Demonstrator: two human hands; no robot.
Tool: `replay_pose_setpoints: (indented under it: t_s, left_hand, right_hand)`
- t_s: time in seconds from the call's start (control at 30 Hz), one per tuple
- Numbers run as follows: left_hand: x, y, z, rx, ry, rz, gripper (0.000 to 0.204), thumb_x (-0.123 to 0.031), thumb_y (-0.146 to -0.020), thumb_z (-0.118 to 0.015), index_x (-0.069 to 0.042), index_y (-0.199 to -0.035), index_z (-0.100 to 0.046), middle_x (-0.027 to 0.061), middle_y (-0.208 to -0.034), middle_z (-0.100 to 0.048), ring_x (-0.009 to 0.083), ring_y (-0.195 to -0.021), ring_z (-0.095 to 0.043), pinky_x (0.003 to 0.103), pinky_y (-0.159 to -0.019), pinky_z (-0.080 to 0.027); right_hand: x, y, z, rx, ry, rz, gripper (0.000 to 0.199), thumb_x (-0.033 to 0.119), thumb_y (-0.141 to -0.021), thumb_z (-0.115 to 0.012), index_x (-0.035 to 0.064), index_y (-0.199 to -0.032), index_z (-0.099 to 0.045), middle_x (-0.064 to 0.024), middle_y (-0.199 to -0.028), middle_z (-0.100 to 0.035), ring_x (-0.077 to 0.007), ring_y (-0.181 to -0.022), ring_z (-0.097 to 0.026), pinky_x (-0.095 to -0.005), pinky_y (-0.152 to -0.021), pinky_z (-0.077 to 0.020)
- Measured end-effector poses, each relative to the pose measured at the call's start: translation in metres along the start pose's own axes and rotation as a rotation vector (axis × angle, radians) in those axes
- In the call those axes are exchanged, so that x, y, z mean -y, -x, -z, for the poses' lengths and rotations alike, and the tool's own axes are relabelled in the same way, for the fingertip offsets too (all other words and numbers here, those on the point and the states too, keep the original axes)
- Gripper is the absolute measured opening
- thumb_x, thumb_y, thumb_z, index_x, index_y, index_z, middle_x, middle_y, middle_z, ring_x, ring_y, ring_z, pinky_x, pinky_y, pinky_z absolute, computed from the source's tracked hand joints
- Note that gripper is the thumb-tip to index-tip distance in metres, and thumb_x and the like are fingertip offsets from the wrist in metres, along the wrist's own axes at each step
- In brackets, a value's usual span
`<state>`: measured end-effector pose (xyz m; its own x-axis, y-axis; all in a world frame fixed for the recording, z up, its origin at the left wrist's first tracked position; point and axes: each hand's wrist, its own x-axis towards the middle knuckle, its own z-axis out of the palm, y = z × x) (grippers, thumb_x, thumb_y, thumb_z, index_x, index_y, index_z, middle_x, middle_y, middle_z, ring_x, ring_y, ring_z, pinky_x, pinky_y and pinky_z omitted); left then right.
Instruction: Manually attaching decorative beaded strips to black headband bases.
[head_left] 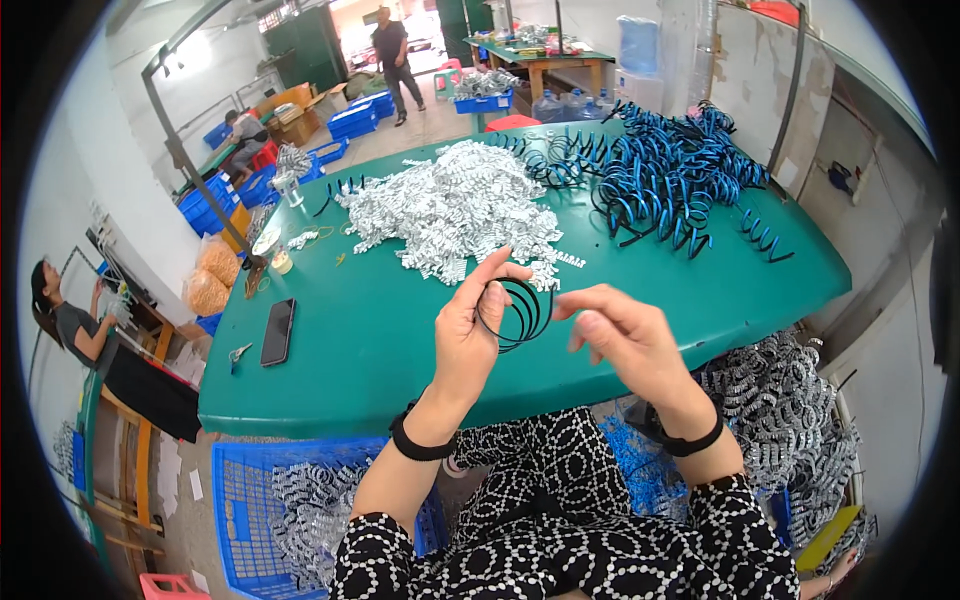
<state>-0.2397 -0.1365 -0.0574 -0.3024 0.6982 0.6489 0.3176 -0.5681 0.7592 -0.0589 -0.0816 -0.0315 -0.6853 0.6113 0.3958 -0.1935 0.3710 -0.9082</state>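
Observation:
A black spiral coil of several thin loops is pinched between the thumb and fingers of my left hand, above the near part of the green table. At the coil's right side is my right hand. Its forefinger points at the loops and its thumb stands apart from it; whether the fingertip touches the coil I cannot tell. Just beyond my hands a large heap of small white toothed plastic pieces covers the table's middle. Back right lies a tangled pile of black and blue spiral coils.
On the green table's left are a phone and small scissors. A blue crate of striped coils stands below left; another coil heap is below right. Other people are at left and at the back.

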Motion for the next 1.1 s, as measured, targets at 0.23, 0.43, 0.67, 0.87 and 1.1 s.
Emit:
replay_pose_setpoints:
  t_s: [0.23,0.43,0.67,0.87,1.1]
  left_hand:
    - [0.006,0.018,-0.024,-0.120,-0.217,-0.130,0.026,-0.011,-0.095,-0.041,-0.002,-0.117,-0.053,0.0106,-0.108,-0.059,0.0159,-0.084,-0.055,0.026,-0.075,-0.045]
    - [0.010,0.025,-0.019,0.072,-0.584,-0.283,0.041,0.000,-0.087,-0.047,-0.002,-0.127,-0.041,0.0112,-0.134,-0.043,0.0161,-0.103,-0.048,0.029,-0.090,-0.041]
    - [-0.014,0.046,-0.002,0.201,-0.098,0.322,0.023,-0.010,-0.090,-0.049,0.000,-0.111,-0.052,0.0069,-0.104,-0.060,0.0114,-0.089,-0.054,0.025,-0.075,-0.045]
    - [-0.007,0.067,0.009,0.225,-0.175,0.549,0.019,-0.017,-0.090,-0.053,0.000,-0.092,-0.060,0.0043,-0.075,-0.063,0.0095,-0.066,-0.056,0.025,-0.059,-0.046]
    - [0.038,0.129,0.005,0.235,-0.076,0.557,0.015,-0.017,-0.082,-0.056,-0.003,-0.084,-0.062,0.0151,-0.066,-0.059,0.0244,-0.056,-0.059,0.034,-0.053,-0.045]
  right_hand:
    - [-0.001,-0.001,-0.019,-0.052,-0.418,-0.200,0.027,0.018,-0.092,-0.052,-0.0013,-0.110,-0.056,-0.0013,-0.093,-0.061,-0.0046,-0.070,-0.051,-0.0167,-0.054,-0.0381]
    - [0.006,0.012,-0.009,-0.091,-0.243,-0.143,0.021,0.011,-0.087,-0.059,-0.0007,-0.105,-0.060,-0.0027,-0.078,-0.062,-0.0054,-0.061,-0.051,-0.0194,-0.051,-0.0386]
    - [-0.006,0.007,0.002,-0.049,0.734,0.365,0.026,0.006,-0.072,-0.068,0.0075,-0.098,-0.066,-0.0027,-0.068,-0.056,-0.0218,-0.061,-0.052,-0.0312,-0.055,-0.0443]
    - [-0.037,0.008,-0.023,0.111,0.749,0.390,0.029,0.004,-0.070,-0.065,0.0065,-0.099,-0.065,-0.0060,-0.070,-0.056,-0.0232,-0.062,-0.053,-0.0332,-0.054,-0.0433]
    - [-0.056,0.046,-0.038,0.336,0.803,0.205,0.015,0.011,-0.081,-0.058,0.0041,-0.092,-0.065,-0.0152,-0.078,-0.059,-0.0333,-0.071,-0.056,-0.0404,-0.062,-0.0449]
